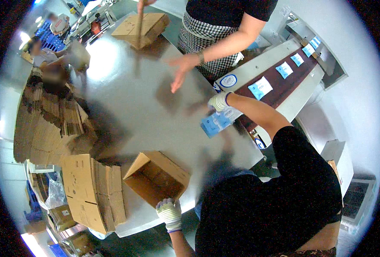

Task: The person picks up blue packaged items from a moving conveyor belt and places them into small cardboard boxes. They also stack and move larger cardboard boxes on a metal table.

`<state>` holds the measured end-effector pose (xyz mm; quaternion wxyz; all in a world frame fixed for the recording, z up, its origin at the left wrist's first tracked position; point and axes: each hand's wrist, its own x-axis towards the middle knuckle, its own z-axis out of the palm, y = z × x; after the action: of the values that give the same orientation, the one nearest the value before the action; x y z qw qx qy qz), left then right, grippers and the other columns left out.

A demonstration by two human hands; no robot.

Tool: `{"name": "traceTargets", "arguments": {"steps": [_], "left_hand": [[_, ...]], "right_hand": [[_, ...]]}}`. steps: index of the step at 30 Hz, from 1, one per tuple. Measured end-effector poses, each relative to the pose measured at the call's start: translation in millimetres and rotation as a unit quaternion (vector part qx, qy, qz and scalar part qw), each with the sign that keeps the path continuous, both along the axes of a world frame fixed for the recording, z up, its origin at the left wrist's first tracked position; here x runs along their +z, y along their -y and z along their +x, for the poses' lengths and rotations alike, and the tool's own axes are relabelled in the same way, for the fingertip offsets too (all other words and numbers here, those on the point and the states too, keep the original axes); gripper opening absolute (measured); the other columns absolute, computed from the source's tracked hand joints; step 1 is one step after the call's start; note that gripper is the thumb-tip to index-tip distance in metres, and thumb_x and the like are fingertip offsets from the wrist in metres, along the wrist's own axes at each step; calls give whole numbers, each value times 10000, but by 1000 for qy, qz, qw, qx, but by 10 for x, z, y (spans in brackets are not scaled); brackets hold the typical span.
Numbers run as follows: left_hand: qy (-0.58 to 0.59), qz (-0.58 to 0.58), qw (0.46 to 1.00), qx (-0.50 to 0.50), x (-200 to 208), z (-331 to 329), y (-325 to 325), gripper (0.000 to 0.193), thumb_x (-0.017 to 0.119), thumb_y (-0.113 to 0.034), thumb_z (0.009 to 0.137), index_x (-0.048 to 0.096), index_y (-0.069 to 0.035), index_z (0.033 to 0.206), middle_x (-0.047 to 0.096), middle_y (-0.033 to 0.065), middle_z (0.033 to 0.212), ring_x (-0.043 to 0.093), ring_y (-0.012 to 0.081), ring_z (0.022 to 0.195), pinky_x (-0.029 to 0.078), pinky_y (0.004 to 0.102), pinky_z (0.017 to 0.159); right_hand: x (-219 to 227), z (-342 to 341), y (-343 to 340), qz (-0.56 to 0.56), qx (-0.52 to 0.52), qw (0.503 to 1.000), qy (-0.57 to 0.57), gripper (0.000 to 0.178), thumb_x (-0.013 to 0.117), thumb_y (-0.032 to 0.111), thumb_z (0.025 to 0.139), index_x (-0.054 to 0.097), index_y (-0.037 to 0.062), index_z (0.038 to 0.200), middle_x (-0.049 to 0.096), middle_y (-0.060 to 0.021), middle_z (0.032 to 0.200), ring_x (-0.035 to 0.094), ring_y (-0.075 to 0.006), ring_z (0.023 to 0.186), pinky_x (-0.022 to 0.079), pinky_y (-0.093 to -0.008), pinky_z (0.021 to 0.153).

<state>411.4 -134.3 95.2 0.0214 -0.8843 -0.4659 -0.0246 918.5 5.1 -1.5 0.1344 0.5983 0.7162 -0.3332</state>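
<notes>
My left hand, in a striped knit glove, is closed on the near rim of an open cardboard box. The box lies tilted on the metal table with its mouth toward me, and no contents show inside. Further right, my gloved right hand reaches to the low end of a conveyor. Its fingers are curled on a blue-and-white packet; the fingertips are partly hidden. Against it, over the table edge, lies another blue packet.
More packets line the dark conveyor belt. Flattened cartons stand stacked left of the box, with a taller pile behind. Across the metal table, a co-worker's bare hand reaches in, blurred. Another carton sits at the far end.
</notes>
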Motion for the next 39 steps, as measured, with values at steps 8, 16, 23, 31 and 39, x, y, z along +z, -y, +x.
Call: {"name": "traceTargets", "arguments": {"steps": [8, 16, 23, 31, 39], "left_hand": [[46, 31, 998, 0, 116, 71, 30, 195, 668, -277, 653, 539, -131, 659, 542, 63, 638, 549, 255, 651, 417, 397, 704], [62, 98, 992, -45, 213, 249, 89, 212, 627, -316, 732, 559, -123, 679, 570, 64, 672, 568, 256, 631, 460, 388, 679], [37, 67, 996, -53, -63, 158, 310, 182, 633, -283, 690, 552, -121, 679, 567, 54, 661, 577, 247, 641, 430, 392, 667], [-46, 126, 986, -101, -233, 366, 648, 123, 526, -212, 764, 591, -116, 804, 581, 42, 763, 588, 219, 697, 435, 410, 649], [-122, 74, 986, -84, -290, 378, 897, 155, 531, -258, 788, 588, -160, 893, 570, 37, 837, 570, 207, 748, 429, 396, 650]], "right_hand": [[-190, -502, 148, 132, -425, 873, -200, 468, 602, 459, 781, 646, 91, 1066, 614, -138, 1107, 566, -252, 1064, 433, -409, 899], [181, -1530, 1746, 141, -69, 986, 50, 404, 650, 412, 715, 652, 107, 979, 633, -154, 1047, 613, -292, 977, 481, -463, 757], [209, -1813, 1864, 115, -134, 962, -210, 443, 654, 364, 764, 565, 102, 1109, 613, -132, 1105, 597, -320, 989, 475, -447, 852], [1428, -2636, 1535, 360, 105, 863, -340, 458, 607, 341, 803, 496, 90, 1170, 580, -86, 1148, 544, -273, 1076, 420, -405, 939], [750, -3271, 1424, 314, 153, 936, -42, 348, 575, 252, 785, 529, 87, 1088, 603, -112, 1045, 580, -294, 967, 449, -454, 800]]}}
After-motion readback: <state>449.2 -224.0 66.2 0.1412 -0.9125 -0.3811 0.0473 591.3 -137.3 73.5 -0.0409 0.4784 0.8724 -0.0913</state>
